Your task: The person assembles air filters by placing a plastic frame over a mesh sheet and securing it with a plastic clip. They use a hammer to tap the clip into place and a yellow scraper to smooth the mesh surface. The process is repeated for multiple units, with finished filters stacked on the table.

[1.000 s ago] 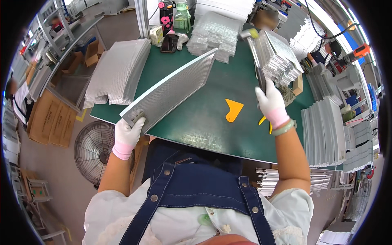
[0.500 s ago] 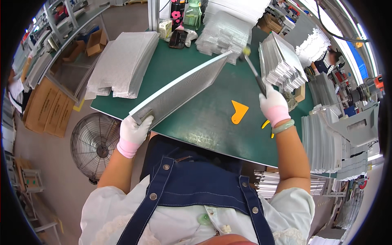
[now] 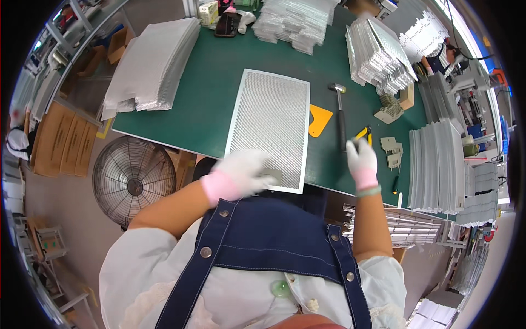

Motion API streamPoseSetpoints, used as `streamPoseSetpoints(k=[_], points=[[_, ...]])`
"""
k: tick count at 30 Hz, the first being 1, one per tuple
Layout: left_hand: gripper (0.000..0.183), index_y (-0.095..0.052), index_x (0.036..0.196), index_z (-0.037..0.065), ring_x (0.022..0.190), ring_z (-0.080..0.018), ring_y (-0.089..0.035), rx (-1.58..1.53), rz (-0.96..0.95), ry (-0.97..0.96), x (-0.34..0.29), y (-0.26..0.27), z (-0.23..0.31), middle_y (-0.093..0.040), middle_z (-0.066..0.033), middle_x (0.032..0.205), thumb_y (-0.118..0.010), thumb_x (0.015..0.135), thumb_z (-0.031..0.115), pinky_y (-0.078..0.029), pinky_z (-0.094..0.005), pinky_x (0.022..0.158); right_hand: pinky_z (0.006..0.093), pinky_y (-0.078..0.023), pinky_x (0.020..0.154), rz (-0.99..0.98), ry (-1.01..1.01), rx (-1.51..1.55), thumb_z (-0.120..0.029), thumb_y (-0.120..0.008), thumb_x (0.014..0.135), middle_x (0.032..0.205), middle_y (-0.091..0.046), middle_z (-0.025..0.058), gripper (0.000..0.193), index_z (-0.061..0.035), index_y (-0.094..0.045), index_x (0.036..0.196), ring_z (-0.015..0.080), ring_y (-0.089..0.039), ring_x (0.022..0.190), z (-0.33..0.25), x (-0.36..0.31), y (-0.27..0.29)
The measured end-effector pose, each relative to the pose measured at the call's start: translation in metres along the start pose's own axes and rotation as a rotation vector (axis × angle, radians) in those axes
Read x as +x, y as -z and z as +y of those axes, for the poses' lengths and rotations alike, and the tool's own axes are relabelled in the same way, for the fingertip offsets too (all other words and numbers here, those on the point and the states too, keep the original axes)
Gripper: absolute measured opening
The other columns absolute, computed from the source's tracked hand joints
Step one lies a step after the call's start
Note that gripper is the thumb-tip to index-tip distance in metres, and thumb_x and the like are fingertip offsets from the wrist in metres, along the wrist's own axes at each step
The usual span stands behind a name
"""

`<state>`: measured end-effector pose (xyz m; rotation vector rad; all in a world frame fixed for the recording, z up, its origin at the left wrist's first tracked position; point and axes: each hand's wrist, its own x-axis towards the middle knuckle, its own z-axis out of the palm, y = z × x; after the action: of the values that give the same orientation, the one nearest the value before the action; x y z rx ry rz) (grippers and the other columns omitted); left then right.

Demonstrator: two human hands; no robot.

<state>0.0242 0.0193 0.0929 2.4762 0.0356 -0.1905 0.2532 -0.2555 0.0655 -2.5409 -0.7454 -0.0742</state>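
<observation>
A rectangular metal mesh panel [image 3: 274, 112] with a pale frame lies flat on the green table, its near end at the table's front edge. My left hand [image 3: 244, 172], gloved in white and somewhat blurred, is over the panel's near left corner, fingers apart. A small grey tab [image 3: 272, 175] shows beside it on the mesh. To the right lies a hammer [image 3: 342, 118] with a black handle. My right hand [image 3: 362, 160] is open by the handle's end and the yellow-and-black pliers [image 3: 364, 134]; whether it touches either is unclear. A yellow scraper [image 3: 319, 120] sits partly beneath the panel's right edge.
Mesh sheets are stacked at the left [image 3: 156, 66], back [image 3: 296, 24] and back right [image 3: 378, 52]. Grey plastic pieces [image 3: 392, 151] and a screwdriver [image 3: 395, 185] lie at right, near upright framed panels [image 3: 435, 167]. A floor fan [image 3: 134, 181] stands left of the table.
The panel went from tilted up in my left hand to flat on the table. The hammer left my right hand and now lies down. My left hand moved right; my right hand came nearer.
</observation>
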Motion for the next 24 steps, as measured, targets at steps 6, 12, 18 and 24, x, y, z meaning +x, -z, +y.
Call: streamPoseSetpoints(k=[6, 12, 18, 24], points=[[0.047, -0.069, 0.096, -0.004, 0.078, -0.0319, -0.069, -0.121, 0.062, 0.526, -0.054, -0.010, -0.063, -0.070, -0.0191, 0.089, -0.056, 0.096, 0.041, -0.054, -0.0413, 0.074, 0.0292, -0.053, 0.069, -0.864, -0.558, 0.707, -0.036, -0.058, 0.100, 0.099, -0.069, 0.0102, 0.047, 0.0065, -0.059, 0.119, 0.0148, -0.064, 0.078, -0.050, -0.096, -0.012], [0.045, -0.060, 0.113, -0.001, 0.077, -0.0165, -0.068, -1.165, -0.095, 0.462, -0.021, -0.023, -0.047, -0.070, -0.0115, 0.087, -0.061, 0.098, 0.042, -0.056, -0.0276, 0.071, 0.0348, -0.051, 0.092, -0.317, -0.210, 1.628, -0.028, -0.061, 0.099, 0.123, -0.060, 0.0099, 0.052, -0.0008, -0.044, 0.139, 0.0192, -0.061, 0.110, -0.086, -0.091, -0.011], [0.033, -0.064, 0.111, -0.003, 0.085, -0.0165, -0.069, -0.716, -0.588, 0.031, 0.033, -0.022, 0.061, -0.072, -0.0096, 0.092, -0.057, 0.101, 0.027, -0.054, -0.0281, 0.077, 0.0301, -0.045, 0.093, 0.158, -0.292, 1.539, -0.014, -0.063, 0.094, 0.113, -0.061, 0.0056, 0.036, 0.0007, -0.054, 0.126, 0.0134, -0.056, 0.105, -0.066, -0.069, 0.011], [0.039, -0.066, 0.116, -0.003, 0.094, -0.0210, -0.070, -0.446, -0.167, -0.018, 0.028, -0.020, 0.005, -0.074, -0.0133, 0.100, -0.055, 0.099, 0.030, -0.054, -0.0323, 0.087, 0.0308, -0.049, 0.097, 0.939, -0.474, 1.191, -0.029, -0.064, 0.089, 0.136, -0.051, 0.0135, 0.060, 0.0005, -0.050, 0.139, 0.0243, -0.047, 0.128, 0.058, -0.134, 0.197]])
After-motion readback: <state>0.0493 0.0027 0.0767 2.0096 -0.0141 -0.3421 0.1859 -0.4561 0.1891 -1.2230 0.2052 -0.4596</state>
